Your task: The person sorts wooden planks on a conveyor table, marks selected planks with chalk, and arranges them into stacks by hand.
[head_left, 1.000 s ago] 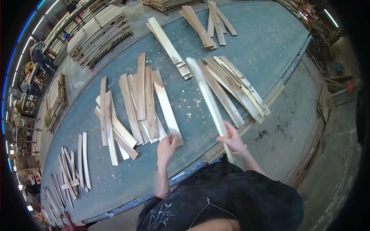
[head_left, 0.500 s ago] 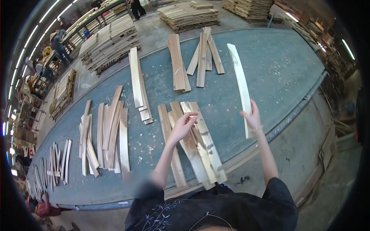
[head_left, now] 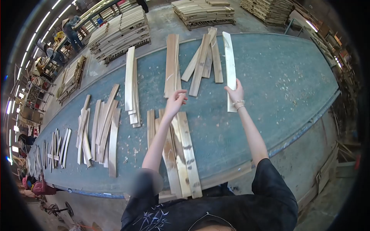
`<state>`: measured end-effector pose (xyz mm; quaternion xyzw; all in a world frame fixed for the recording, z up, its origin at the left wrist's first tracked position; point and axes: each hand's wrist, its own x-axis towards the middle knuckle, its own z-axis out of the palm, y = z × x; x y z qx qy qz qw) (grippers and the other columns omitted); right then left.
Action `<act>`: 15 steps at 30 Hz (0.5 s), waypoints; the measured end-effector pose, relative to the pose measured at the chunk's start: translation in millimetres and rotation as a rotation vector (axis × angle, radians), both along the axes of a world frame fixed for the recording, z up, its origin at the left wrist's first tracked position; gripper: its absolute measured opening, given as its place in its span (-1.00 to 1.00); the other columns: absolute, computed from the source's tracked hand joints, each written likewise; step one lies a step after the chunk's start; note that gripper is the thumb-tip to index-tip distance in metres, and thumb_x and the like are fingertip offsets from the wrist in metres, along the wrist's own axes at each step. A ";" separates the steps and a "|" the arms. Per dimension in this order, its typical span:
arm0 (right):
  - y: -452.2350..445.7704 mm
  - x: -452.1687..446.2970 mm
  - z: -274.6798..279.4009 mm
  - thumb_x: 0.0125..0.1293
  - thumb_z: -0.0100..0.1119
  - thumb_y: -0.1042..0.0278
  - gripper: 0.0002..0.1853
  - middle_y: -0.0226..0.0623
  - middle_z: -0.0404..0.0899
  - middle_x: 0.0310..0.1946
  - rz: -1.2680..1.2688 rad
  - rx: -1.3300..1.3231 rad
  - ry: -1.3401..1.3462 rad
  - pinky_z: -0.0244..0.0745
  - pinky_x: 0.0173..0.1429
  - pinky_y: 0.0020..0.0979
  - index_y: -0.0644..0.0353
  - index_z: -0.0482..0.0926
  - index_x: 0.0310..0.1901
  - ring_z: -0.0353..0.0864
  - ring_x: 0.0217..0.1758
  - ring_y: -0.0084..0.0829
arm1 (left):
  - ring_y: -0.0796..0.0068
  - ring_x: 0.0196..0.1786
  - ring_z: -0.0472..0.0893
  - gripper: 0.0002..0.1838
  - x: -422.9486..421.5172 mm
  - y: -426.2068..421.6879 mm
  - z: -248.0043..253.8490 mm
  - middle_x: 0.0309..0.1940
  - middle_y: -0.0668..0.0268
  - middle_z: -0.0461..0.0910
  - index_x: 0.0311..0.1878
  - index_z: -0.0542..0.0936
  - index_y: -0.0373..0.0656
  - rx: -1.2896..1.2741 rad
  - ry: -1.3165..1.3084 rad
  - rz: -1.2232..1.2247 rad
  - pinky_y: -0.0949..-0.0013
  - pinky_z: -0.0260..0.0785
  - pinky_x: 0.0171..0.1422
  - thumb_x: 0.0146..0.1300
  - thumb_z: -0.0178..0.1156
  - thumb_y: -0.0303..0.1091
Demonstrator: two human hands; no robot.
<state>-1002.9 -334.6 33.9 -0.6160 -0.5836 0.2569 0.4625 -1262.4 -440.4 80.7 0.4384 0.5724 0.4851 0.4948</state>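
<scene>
My right hand (head_left: 236,93) grips a pale wooden slat (head_left: 229,57) near its lower end, thumb on one side and fingers on the other. The slat points away from me over the table, right of a crossed group of slats (head_left: 201,63). Bent at the wrist, my left hand (head_left: 175,101) has loosely curled, parted fingers with nothing visible in them. It is at the near end of a stack of brown slats (head_left: 171,65); whether it touches them I cannot tell. Below it, a group of mixed slats (head_left: 187,154) reaches the table's near edge, partly behind my left forearm.
The slats lie on a large blue-green table (head_left: 266,84) scattered with wood shavings. More slat groups (head_left: 131,84) (head_left: 104,131) lie to the left. Beyond the table stand pallets of stacked boards (head_left: 119,32) and people (head_left: 71,30) at a far bench.
My right hand has moved forward and left with the pale slat, now beside the crossed group. My left hand has moved forward and slightly left, off the near slats. The view has shifted.
</scene>
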 end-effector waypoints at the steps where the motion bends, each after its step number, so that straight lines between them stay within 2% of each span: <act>1: 12.0 -5.6 6.0 -0.27 0.27 0.24 -0.29 -0.07 0.49 -0.17 0.004 -0.014 0.016 0.37 -0.04 -0.33 0.26 0.30 0.02 0.50 -0.12 -0.23 | 0.61 -0.46 0.47 -0.74 9.0 19.5 -3.8 -0.48 0.32 0.50 -0.11 0.45 -0.18 0.021 0.002 -0.020 0.57 0.30 -0.35 0.16 -0.01 -0.31; 3: 44.4 -16.1 2.7 -0.26 0.26 0.24 -0.31 -0.05 0.48 -0.18 0.007 -0.024 -0.011 0.38 -0.05 -0.33 0.28 0.30 0.01 0.49 -0.12 -0.21 | 0.61 -0.47 0.47 -0.74 29.6 50.0 -25.5 -0.49 0.33 0.50 -0.11 0.45 -0.17 0.030 0.002 -0.029 0.57 0.30 -0.36 0.14 0.01 -0.31; 6: 113.2 -34.3 -12.4 -0.24 0.21 0.26 -0.34 -0.01 0.47 -0.24 0.053 -0.024 0.034 0.35 -0.04 -0.27 0.31 0.26 -0.01 0.45 -0.14 -0.11 | 0.62 -0.49 0.45 -0.74 46.4 116.3 -45.7 -0.50 0.34 0.49 -0.10 0.43 -0.14 0.081 0.210 0.062 0.54 0.30 -0.36 0.10 0.00 -0.35; 8: 156.1 -45.9 -50.8 -0.25 0.21 0.28 -0.28 -0.03 0.43 -0.23 0.015 0.057 -0.308 0.31 -0.02 -0.22 0.29 0.19 0.03 0.37 -0.14 -0.06 | 0.47 -0.39 0.48 -0.68 56.3 143.9 -39.3 -0.37 0.22 0.48 -0.08 0.40 -0.15 0.101 0.473 0.086 0.40 0.34 -0.26 0.06 0.05 -0.32; 9: 170.9 -54.3 -70.2 -0.21 0.20 0.31 -0.26 0.00 0.36 -0.21 0.008 0.014 -0.343 0.25 0.01 -0.19 0.33 0.12 0.08 0.30 -0.12 -0.04 | 0.47 -0.39 0.48 -0.68 58.1 161.2 -47.7 -0.37 0.22 0.48 -0.08 0.40 -0.15 0.095 0.484 0.096 0.40 0.34 -0.26 0.06 0.05 -0.32; 11: 173.9 -66.9 -77.5 -0.18 0.18 0.33 -0.25 0.02 0.33 -0.21 0.000 0.058 -0.309 0.25 0.02 -0.19 0.36 0.09 0.09 0.29 -0.11 -0.03 | 0.21 -0.10 0.41 -0.50 59.3 195.2 -71.9 -0.10 0.01 0.36 0.04 0.31 -0.17 0.133 0.881 0.204 0.19 0.27 -0.03 0.00 0.11 -0.21; 12: 170.8 -70.1 -78.3 -0.15 0.17 0.34 -0.25 0.05 0.31 -0.20 -0.022 0.102 -0.286 0.24 0.03 -0.19 0.39 0.06 0.10 0.29 -0.10 -0.02 | 0.21 -0.10 0.41 -0.50 61.0 207.8 -82.0 -0.10 0.01 0.36 0.04 0.31 -0.17 0.119 0.888 0.199 0.19 0.27 -0.03 0.00 0.11 -0.21; 14: 169.0 -68.9 -74.3 -0.11 0.15 0.37 -0.23 0.09 0.29 -0.23 -0.008 0.094 -0.307 0.23 0.03 -0.19 0.43 0.01 0.13 0.29 -0.11 -0.01 | 0.01 0.12 0.18 -0.29 68.8 226.6 -91.5 0.09 -0.10 0.12 0.16 0.14 -0.20 0.058 1.158 0.269 0.06 0.10 0.12 -0.03 0.13 -0.09; 15: 169.4 -67.4 -71.1 -0.12 0.15 0.37 -0.22 0.10 0.29 -0.24 0.009 0.083 -0.297 0.22 0.04 -0.19 0.43 -0.01 0.14 0.29 -0.13 -0.01 | -0.08 0.16 0.09 -0.18 69.4 233.9 -94.7 0.11 -0.16 0.06 0.21 0.02 -0.25 0.049 1.163 0.198 0.02 0.03 0.16 -0.04 0.13 -0.03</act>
